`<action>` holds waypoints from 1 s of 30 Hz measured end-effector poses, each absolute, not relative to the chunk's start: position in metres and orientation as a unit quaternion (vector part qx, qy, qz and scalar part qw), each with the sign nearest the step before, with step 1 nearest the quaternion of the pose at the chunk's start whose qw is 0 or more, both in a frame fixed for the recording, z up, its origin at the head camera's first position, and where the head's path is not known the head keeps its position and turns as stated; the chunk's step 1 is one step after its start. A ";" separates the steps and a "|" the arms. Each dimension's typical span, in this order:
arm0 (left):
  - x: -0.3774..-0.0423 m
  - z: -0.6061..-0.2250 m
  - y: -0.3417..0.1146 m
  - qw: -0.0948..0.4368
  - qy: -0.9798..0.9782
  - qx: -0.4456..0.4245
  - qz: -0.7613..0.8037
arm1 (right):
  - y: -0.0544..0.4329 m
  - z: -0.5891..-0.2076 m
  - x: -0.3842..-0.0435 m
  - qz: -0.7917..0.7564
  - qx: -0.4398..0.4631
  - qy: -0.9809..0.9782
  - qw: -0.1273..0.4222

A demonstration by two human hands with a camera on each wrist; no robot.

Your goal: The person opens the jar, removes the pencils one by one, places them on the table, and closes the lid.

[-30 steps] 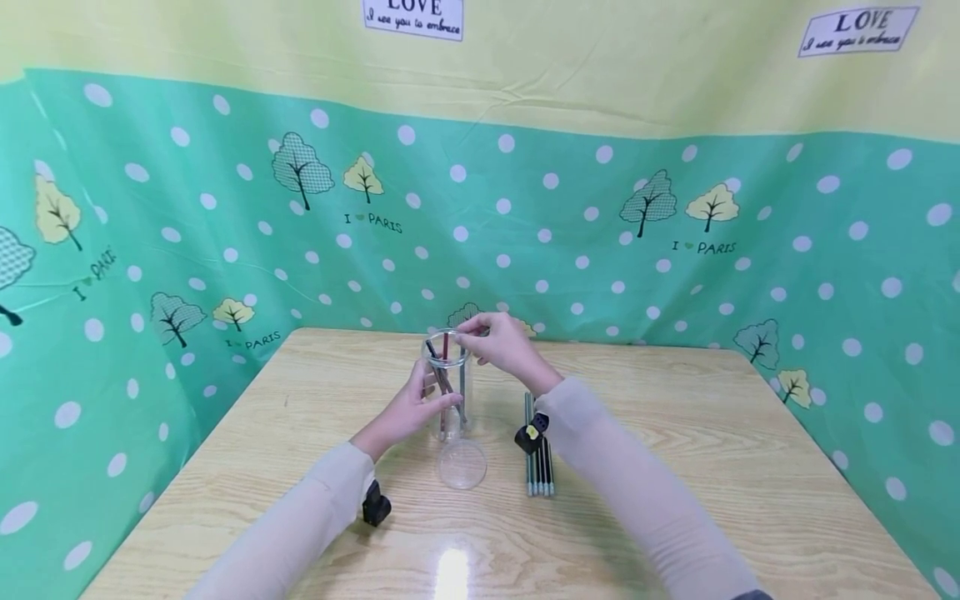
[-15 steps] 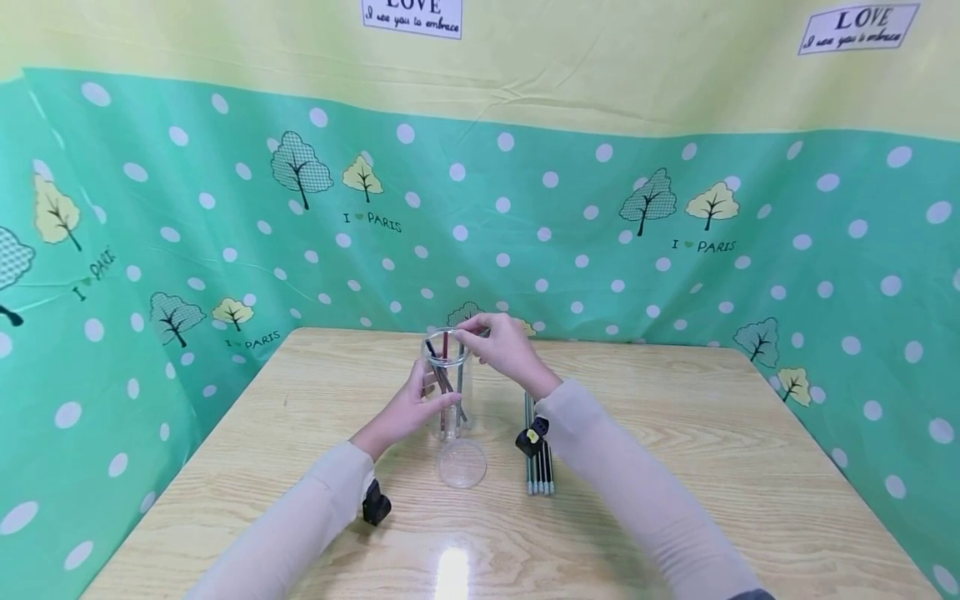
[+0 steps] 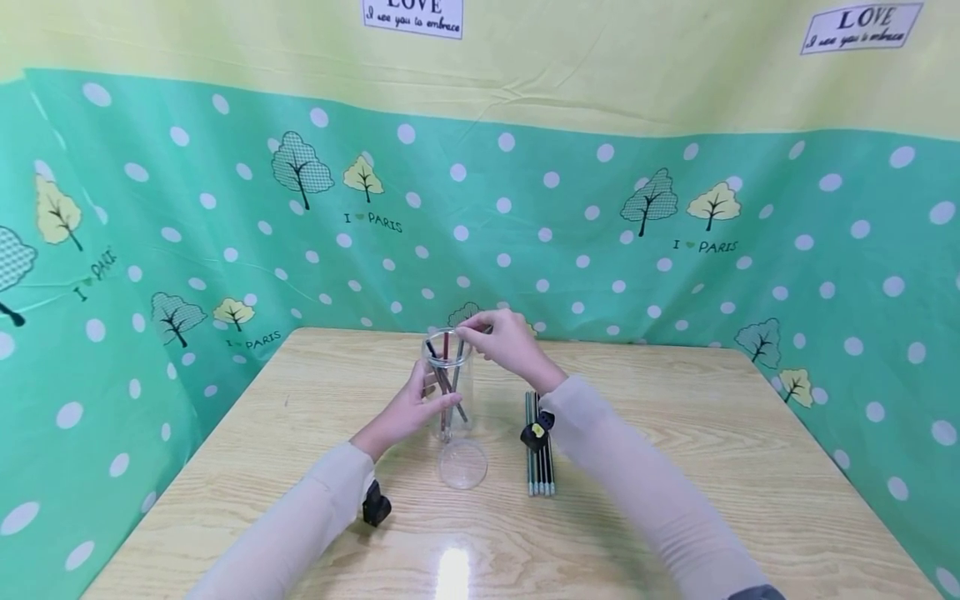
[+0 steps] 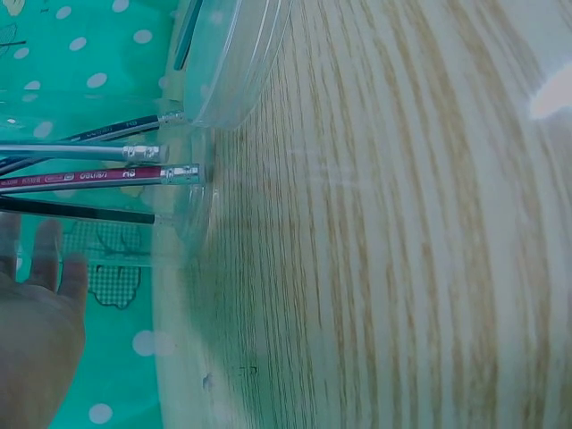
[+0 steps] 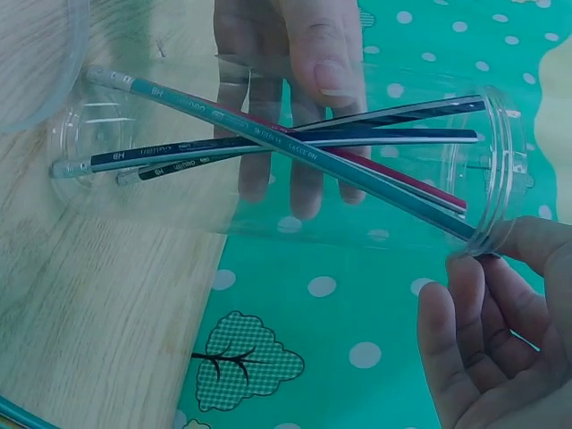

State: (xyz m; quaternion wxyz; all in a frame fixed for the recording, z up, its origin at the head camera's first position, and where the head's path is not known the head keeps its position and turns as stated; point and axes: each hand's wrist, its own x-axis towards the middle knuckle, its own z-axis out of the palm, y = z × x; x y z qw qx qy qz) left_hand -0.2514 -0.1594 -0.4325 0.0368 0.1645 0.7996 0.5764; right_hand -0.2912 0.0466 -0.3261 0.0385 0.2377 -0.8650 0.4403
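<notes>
A clear cylindrical jar (image 3: 466,387) stands upright on the table, several pencils leaning inside, eraser ends down. My left hand (image 3: 411,407) grips its side; the right wrist view shows those fingers (image 5: 304,192) behind the clear wall. My right hand (image 3: 510,342) is at the rim, thumb and forefinger pinching the upper end of a green pencil (image 5: 357,179); the contact is partly hidden. Also in the jar are a red pencil (image 4: 98,177) and dark pencils (image 5: 197,147). The other fingers of my right hand (image 5: 500,340) curl loosely outside the jar.
A round clear lid (image 3: 462,465) lies on the table just in front of the jar. To its right, several green and black pencils (image 3: 542,475) lie side by side, partly under the right wrist camera. A dotted green curtain (image 3: 555,250) hangs behind the table (image 3: 675,467).
The green pencil's lower end has swung left inside the jar, so it now leans. My right hand has shifted very slightly at the rim; the left hand holds its place.
</notes>
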 end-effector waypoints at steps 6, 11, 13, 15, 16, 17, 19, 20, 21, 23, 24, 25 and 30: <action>-0.251 -0.432 -0.159 0.035 0.797 0.166 0.580 | 0.050 -0.321 -0.291 0.450 0.247 -0.857 0.038; -0.251 -0.433 -0.158 0.034 0.792 0.170 0.585 | 0.054 -0.317 -0.292 0.463 0.255 -0.848 0.036; -0.251 -0.433 -0.158 0.033 0.791 0.170 0.586 | 0.055 -0.315 -0.292 0.466 0.257 -0.846 0.037; -0.251 -0.433 -0.158 0.034 0.791 0.170 0.586 | 0.057 -0.313 -0.291 0.467 0.259 -0.845 0.039; -0.252 -0.433 -0.158 0.034 0.791 0.170 0.586 | 0.058 -0.312 -0.291 0.467 0.261 -0.844 0.041; -0.252 -0.433 -0.159 0.034 0.791 0.170 0.587 | 0.059 -0.311 -0.291 0.468 0.262 -0.843 0.043; -0.252 -0.434 -0.159 0.034 0.791 0.172 0.586 | 0.062 -0.309 -0.290 0.470 0.264 -0.841 0.048; -0.253 -0.434 -0.159 0.033 0.791 0.174 0.586 | 0.063 -0.307 -0.290 0.472 0.265 -0.839 0.050; -0.253 -0.434 -0.159 0.033 0.791 0.174 0.585 | 0.065 -0.306 -0.289 0.474 0.266 -0.838 0.052; -0.253 -0.435 -0.159 0.032 0.793 0.174 0.583 | 0.067 -0.304 -0.289 0.478 0.268 -0.834 0.057; -0.253 -0.434 -0.159 0.031 0.794 0.173 0.582 | 0.069 -0.303 -0.289 0.479 0.269 -0.833 0.059; -0.253 -0.434 -0.159 0.031 0.795 0.171 0.581 | 0.070 -0.301 -0.288 0.480 0.270 -0.833 0.061; -0.251 -0.432 -0.159 0.028 0.799 0.166 0.577 | 0.073 -0.296 -0.287 0.476 0.274 -0.832 0.072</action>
